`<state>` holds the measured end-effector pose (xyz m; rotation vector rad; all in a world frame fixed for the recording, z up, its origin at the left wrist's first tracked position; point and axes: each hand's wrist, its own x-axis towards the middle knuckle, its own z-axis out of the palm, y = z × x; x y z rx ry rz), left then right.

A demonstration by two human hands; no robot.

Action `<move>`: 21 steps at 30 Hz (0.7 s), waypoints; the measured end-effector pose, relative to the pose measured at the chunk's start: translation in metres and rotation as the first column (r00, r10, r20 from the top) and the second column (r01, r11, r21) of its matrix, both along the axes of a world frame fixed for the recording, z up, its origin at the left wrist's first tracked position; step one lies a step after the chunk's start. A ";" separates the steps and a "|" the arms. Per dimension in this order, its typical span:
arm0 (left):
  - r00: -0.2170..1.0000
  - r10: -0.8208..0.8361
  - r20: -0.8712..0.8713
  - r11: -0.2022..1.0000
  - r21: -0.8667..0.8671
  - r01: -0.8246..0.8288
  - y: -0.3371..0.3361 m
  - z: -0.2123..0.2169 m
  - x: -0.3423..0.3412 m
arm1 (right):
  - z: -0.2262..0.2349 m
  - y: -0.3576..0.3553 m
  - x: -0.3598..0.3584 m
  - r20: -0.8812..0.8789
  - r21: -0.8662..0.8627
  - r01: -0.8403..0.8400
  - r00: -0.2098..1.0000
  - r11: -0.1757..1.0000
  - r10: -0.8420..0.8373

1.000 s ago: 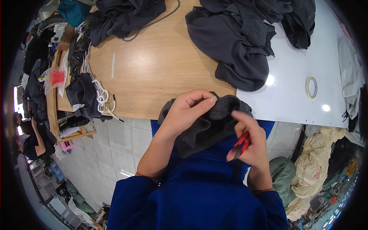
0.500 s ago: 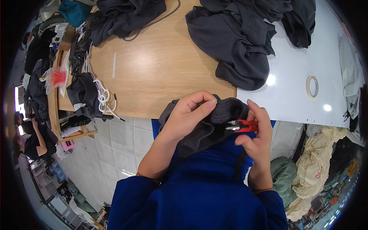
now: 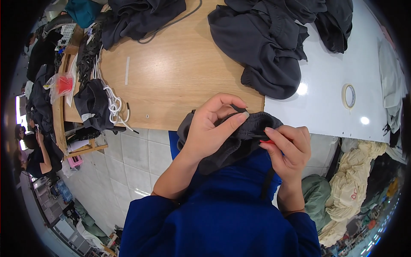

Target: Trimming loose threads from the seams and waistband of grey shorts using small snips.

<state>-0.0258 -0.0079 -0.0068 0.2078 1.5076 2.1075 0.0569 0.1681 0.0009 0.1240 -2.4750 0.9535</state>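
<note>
A dark grey garment [image 3: 218,159] with a gathered elastic waistband [image 3: 256,125] lies bunched over my lap at the table's front edge. My left hand [image 3: 209,128] is closed on the waistband, thumb on top and fingers behind. My right hand [image 3: 290,150] has its thumb and forefinger pinched at the band's right side, beside a thin dark strip or cord. Red thread snips [image 3: 268,141] sit in that same hand; only a bit of red shows between the fingers, and the blades are hidden.
Dark garments [image 3: 274,60] are heaped at the table's back. A tape roll [image 3: 349,96] lies on the white top at right. White cords [image 3: 114,105] hang by a dark cloth at left. Cream fabric [image 3: 353,184] is piled at lower right. Another person [image 3: 37,154] is far left.
My right hand has moved left onto the waistband and its fingers have closed to a pinch. The snips, plainly seen before, are now mostly covered. My left hand has shifted slightly upward.
</note>
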 end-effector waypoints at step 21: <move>1.000 -0.010 0.023 1.000 -0.013 0.010 -0.001 0.000 -0.001 | 0.000 0.000 0.000 -0.027 0.004 0.006 1.000 1.000 -0.006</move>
